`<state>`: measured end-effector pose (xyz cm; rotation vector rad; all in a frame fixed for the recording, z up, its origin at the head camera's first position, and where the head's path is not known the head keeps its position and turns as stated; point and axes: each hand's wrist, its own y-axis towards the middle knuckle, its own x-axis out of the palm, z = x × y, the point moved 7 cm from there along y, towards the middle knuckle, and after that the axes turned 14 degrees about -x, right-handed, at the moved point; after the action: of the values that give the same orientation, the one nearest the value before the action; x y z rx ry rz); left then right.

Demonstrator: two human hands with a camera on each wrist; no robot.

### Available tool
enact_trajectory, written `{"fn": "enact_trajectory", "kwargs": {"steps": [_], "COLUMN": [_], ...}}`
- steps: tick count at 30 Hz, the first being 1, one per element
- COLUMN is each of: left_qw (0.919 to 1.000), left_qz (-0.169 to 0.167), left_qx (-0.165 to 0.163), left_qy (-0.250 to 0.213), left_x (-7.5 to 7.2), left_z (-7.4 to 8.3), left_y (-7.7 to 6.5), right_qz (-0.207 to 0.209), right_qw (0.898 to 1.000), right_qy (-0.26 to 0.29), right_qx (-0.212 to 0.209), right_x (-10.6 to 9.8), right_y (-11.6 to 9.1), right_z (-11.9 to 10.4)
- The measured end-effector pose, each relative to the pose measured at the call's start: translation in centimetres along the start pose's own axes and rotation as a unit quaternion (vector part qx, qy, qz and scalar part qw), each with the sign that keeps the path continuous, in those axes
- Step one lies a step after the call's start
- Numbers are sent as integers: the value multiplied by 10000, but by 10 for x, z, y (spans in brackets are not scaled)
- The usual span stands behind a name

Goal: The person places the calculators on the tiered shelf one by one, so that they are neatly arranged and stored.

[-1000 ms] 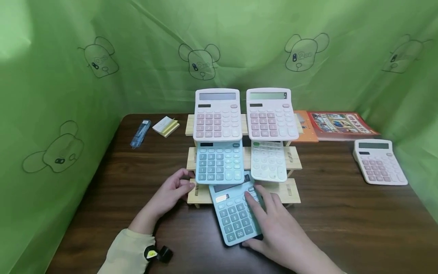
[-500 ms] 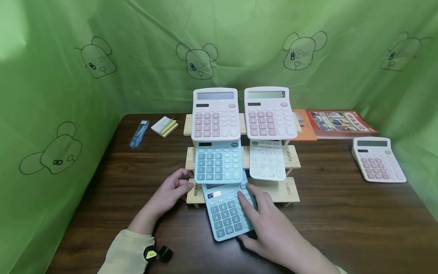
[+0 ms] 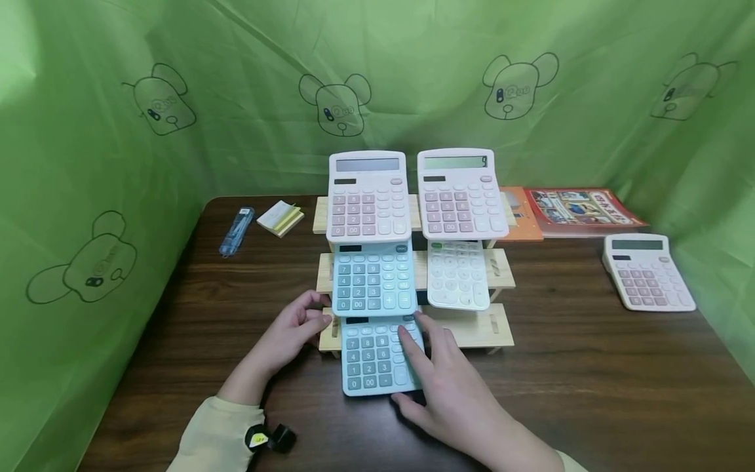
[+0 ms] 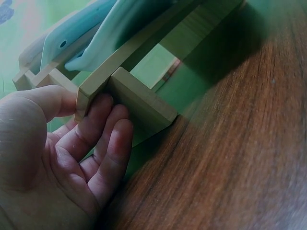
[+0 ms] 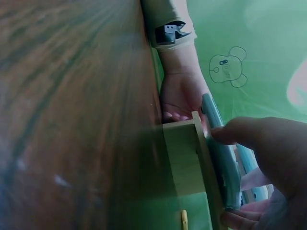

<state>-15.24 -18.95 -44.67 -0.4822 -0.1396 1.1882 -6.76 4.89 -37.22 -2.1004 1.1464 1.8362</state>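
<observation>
A three-tier wooden stand point(image 3: 472, 333) bears calculators in two columns. At its left end my left hand point(image 3: 290, 332) pinches the lowest tier; in the left wrist view the thumb lies on the board's end point(image 4: 91, 88) and the fingers curl under it. My right hand point(image 3: 451, 387) holds a blue calculator point(image 3: 377, 360) on the lowest tier, thumb at its near edge and fingers along its right side. That calculator stands nearly straight, its top tucked behind another blue calculator point(image 3: 374, 278) on the middle tier. Its display is hidden there.
Two pink-and-white calculators point(image 3: 368, 196) occupy the top tier, and a white calculator point(image 3: 457, 275) the middle right. Another pink-and-white calculator point(image 3: 649, 272) lies far right. Books point(image 3: 584, 211), a notepad point(image 3: 280, 217) and a blue packet point(image 3: 236, 232) lie at the back. Green cloth point(image 3: 413, 52) walls the table.
My right hand has shifted the lower blue calculator left and away from me, turning it from a slant to nearly straight. My left hand keeps its grip on the stand.
</observation>
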Motion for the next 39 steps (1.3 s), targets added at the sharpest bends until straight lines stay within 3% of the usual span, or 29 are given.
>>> {"fn": "enact_trajectory", "kwargs": {"steps": [39], "left_qw": [9998], "left_qz": [11], "left_qx": [208], "left_qy": [65], "left_x": [-3], "left_z": [-4], "left_y": [3], "right_qz": [91], "right_qw": [9982], "right_qy": [542], "right_qx": [-239], "right_x": [4], "right_y": [-4], "right_z": [5]}}
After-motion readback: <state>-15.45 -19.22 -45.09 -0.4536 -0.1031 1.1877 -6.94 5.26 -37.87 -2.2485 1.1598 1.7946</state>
